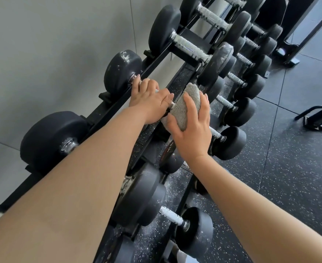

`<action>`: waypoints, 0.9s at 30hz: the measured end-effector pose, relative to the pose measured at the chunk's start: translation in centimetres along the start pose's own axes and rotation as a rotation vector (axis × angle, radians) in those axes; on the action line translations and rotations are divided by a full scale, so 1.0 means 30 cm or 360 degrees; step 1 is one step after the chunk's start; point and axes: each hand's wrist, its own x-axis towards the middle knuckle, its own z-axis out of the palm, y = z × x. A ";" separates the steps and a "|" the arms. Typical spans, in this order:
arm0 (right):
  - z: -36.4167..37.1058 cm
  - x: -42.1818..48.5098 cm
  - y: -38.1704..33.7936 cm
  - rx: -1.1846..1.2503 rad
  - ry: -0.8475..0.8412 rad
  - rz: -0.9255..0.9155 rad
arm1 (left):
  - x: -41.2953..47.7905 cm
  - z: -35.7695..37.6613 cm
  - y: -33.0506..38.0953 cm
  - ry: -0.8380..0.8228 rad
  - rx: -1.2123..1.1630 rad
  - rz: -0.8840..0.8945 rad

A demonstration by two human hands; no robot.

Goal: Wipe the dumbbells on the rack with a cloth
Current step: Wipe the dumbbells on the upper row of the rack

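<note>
One racked dumbbell [122,73], left hand [150,101] gripping, right hand [192,133] holding cloth [184,105]

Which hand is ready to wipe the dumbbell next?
Right. The right hand holds the grey cloth at the near end of the dumbbell. The left hand grips its bar with no cloth, so it probably just steadies.
</note>
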 end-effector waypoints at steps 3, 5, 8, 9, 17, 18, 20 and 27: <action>-0.042 0.082 -0.021 0.0061 -0.0112 0.0161 | 0.004 0.000 0.003 0.0007 0.0040 0.0009; -0.077 0.161 -0.042 0.0094 -0.0255 0.0347 | 0.006 0.000 0.003 0.0015 0.0039 0.0007; -0.125 0.248 -0.063 0.0179 -0.0519 0.0575 | 0.007 -0.001 0.004 0.0011 0.0020 0.0002; -0.129 0.256 -0.064 0.0196 -0.0548 0.0621 | 0.006 -0.002 0.004 0.0004 0.0025 -0.0005; 0.018 0.008 -0.062 0.0201 0.0090 0.0227 | 0.004 -0.002 0.002 -0.0051 0.0000 -0.0023; 0.030 -0.008 -0.052 0.0132 0.0118 0.0165 | 0.003 -0.001 0.000 -0.0046 0.0001 -0.0020; 0.031 -0.010 -0.033 0.0082 0.0131 0.0098 | 0.000 0.001 0.000 -0.0028 0.0001 -0.0018; -0.057 0.088 -0.025 0.0192 -0.0148 0.0276 | 0.009 0.014 0.011 0.0024 0.0038 -0.0020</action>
